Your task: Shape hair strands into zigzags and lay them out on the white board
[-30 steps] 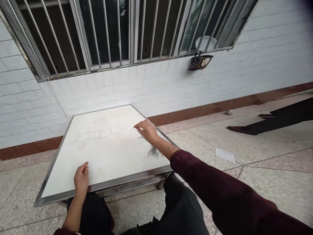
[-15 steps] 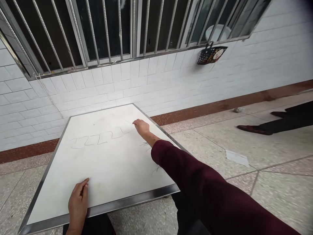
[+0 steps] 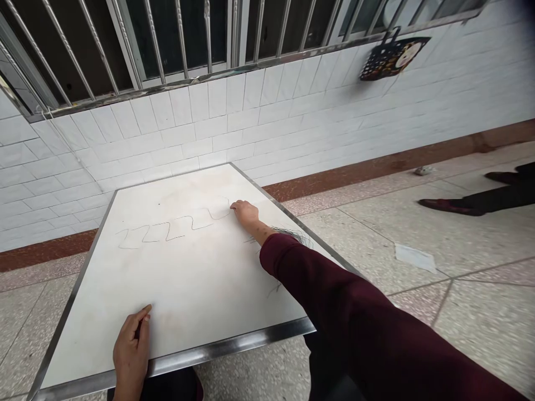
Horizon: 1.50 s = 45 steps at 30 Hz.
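A white board-topped table [image 3: 179, 278] with a metal rim lies before me. Across it runs a row of several thin dark strands [image 3: 168, 231], each bent in a Z-like shape. At the row's right end, my right hand [image 3: 246, 214] pinches a thin dark strand [image 3: 228, 203] that curves up from the fingertips. A bundle of loose dark strands [image 3: 295, 235] lies partly hidden by my right forearm. My left hand [image 3: 131, 345] rests at the table's front left edge. Its index finger and thumb are a little apart, with nothing visible between them.
Behind the table stands a white tiled wall [image 3: 242, 120] with a barred window [image 3: 179, 39]. A patterned bag [image 3: 388, 58] hangs from the sill. Another person's legs and shoes [image 3: 451, 206] show at the right. A flat white sheet [image 3: 414, 257] lies on the floor.
The thin strand at my right fingertips has turned from pointing left to curving upward. My left hand stays in place. The view has shifted slightly, uncovering more of the bundle.
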Motion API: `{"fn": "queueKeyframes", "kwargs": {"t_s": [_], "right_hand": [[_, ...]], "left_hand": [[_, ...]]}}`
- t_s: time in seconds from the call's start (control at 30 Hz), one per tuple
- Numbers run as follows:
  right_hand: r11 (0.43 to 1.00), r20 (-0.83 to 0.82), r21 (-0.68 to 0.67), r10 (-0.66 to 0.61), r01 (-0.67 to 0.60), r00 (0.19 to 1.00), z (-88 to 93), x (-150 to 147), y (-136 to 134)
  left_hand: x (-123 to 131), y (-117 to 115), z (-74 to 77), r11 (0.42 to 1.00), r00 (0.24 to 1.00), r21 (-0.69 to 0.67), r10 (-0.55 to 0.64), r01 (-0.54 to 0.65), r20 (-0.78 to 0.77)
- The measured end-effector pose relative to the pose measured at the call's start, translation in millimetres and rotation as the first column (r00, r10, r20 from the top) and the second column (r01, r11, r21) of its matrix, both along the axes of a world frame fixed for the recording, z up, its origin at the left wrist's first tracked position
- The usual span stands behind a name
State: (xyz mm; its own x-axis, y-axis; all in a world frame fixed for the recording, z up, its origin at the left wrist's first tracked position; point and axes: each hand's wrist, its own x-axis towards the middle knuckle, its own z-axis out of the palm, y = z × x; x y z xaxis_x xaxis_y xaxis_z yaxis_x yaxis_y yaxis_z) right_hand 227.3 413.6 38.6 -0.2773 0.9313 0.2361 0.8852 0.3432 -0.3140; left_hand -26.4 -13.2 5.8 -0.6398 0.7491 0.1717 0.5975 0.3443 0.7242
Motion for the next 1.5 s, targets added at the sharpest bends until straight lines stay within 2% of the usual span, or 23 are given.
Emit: {"fn": "queueKeyframes", "kwargs": {"t_s": [0.1,0.23,0.33,0.4,0.5,0.57,0.6,0.63,0.7,0.8,0.9,1.13,1.3,1.5], "right_hand": [[1.000,-0.044,0.002,0.010,-0.010,0.999,7.7,-1,-10],[0.999,-0.151,0.034,0.043,-0.038,0.988,30.0,-12,-34],[0.989,-0.238,0.054,0.147,-0.138,0.960,45.4,-33,-76],[0.965,-0.284,0.057,0.260,-0.255,0.923,47.6,-50,-121],[0.892,-0.333,0.048,0.438,-0.449,0.835,34.0,-68,-206],[0.777,-0.474,0.024,0.563,-0.628,0.678,16.1,-73,-260],[0.738,-0.523,0.028,0.586,-0.674,0.620,6.1,-73,-283],[0.722,-0.569,0.031,0.581,-0.691,0.581,-3.7,-72,-301],[0.728,-0.633,0.003,0.532,-0.686,0.562,-20.2,-67,-325],[0.752,-0.697,-0.001,0.472,-0.659,0.540,-32.9,-58,-333],[0.751,-0.721,0.013,0.464,-0.661,0.514,-33.7,-50,-328],[0.684,-0.601,0.123,0.628,-0.719,0.494,-36.2,-52,-331],[0.681,-0.561,0.144,0.654,-0.718,0.508,-40.4,-54,-331],[0.671,-0.509,0.146,0.681,-0.727,0.526,-34.8,-53,-330]], "left_hand": [[0,0,0.0,1.000,1.000,0.002,0.005,-0.005,0.003],[-1,0,-0.1,1.000,1.000,-0.009,0.009,-0.009,-0.002],[-2,1,-0.4,1.000,0.999,-0.012,0.015,-0.015,-0.029],[-3,1,-0.7,1.000,0.998,-0.005,0.016,-0.017,-0.054],[-5,2,-1.0,1.000,0.997,-0.003,0.011,-0.011,-0.074],[-7,2,-1.4,1.000,0.997,-0.015,0.007,-0.009,-0.076],[-8,2,-1.7,1.000,0.997,-0.019,0.004,-0.005,-0.076],[-9,2,-2.1,1.000,0.997,-0.018,0.000,-0.001,-0.078],[-11,2,-3.1,1.000,0.996,-0.005,-0.010,0.010,-0.085],[-12,3,-4.4,1.000,0.995,0.010,-0.017,0.018,-0.095],[-14,3,-5.2,0.999,0.994,0.025,-0.021,0.024,-0.105],[-13,5,-4.3,0.997,0.993,0.071,-0.031,0.040,-0.113],[-12,6,0.0,0.998,0.991,0.057,-0.031,0.038,-0.127],[-9,5,10.0,0.999,0.987,0.041,-0.017,0.024,-0.160]]}}
